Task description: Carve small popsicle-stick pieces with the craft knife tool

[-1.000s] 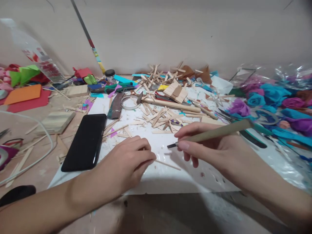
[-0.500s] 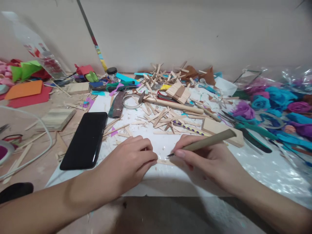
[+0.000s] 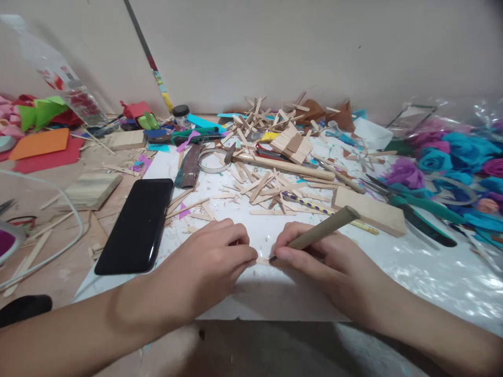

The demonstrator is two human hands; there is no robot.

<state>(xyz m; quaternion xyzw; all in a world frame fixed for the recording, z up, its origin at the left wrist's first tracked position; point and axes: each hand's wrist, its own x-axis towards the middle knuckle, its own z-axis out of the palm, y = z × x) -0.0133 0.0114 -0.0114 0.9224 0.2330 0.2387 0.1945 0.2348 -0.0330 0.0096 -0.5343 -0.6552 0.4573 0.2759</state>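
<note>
My right hand (image 3: 334, 267) grips a carving knife (image 3: 324, 229) by its thick olive-brown handle, held like a pen. The short dark blade points down and left, its tip touching a small flat wooden stick (image 3: 262, 260). On the white sheet (image 3: 271, 306) near the front edge, my left hand (image 3: 216, 259) has its fingers closed on the stick's left end. Only a short stretch of the stick shows between the two hands; the rest is covered by fingers.
Left of my left arm lies a black phone (image 3: 135, 225). Beyond the hands are a pile of wooden sticks (image 3: 271, 186), a hammer (image 3: 283, 166), and a wooden block (image 3: 369, 212). Green-handled pliers (image 3: 424, 222) and crepe-paper flowers (image 3: 451, 157) lie right; a bottle (image 3: 66, 78) leans left.
My right hand has brought the knife tip down onto the stick and a little left, with the handle tilted more upright. My left hand has barely shifted.
</note>
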